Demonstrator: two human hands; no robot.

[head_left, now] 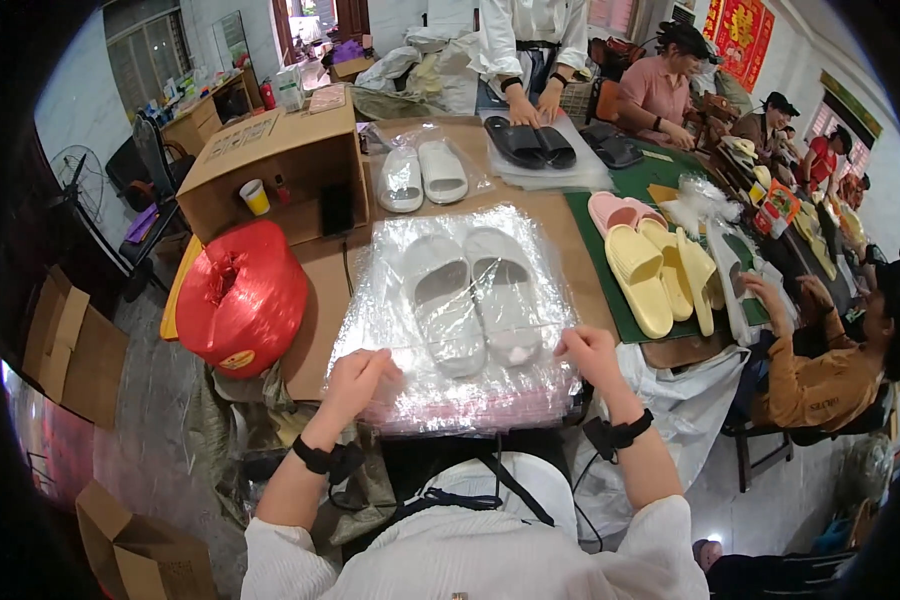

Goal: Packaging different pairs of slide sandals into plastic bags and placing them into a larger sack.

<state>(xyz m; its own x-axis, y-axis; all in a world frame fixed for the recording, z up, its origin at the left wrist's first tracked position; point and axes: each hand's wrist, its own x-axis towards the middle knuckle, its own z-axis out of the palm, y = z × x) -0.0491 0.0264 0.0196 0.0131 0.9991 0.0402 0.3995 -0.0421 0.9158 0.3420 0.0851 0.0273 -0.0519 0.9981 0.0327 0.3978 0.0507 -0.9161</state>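
A pair of light grey slide slippers (465,305) lies side by side under clear film, inside a plastic bag (545,270). Beneath it is a thick stack of clear bags (450,415) at the near edge of the table. My left hand (358,385) is closed at the bag's near left side, its fingertips slightly blurred. At the near right side my right hand (592,358) pinches the film between thumb and fingers. The bag's near edge runs as a thin line across the slippers between both hands.
A red roll of plastic twine (242,300) and an open cardboard box (270,165) stand at left. Bagged white slippers (422,175) lie beyond. Yellow slippers (660,275) and pink ones (620,212) rest on a green mat at right. Across the table, a person's hands (535,105) touch black slippers (530,145).
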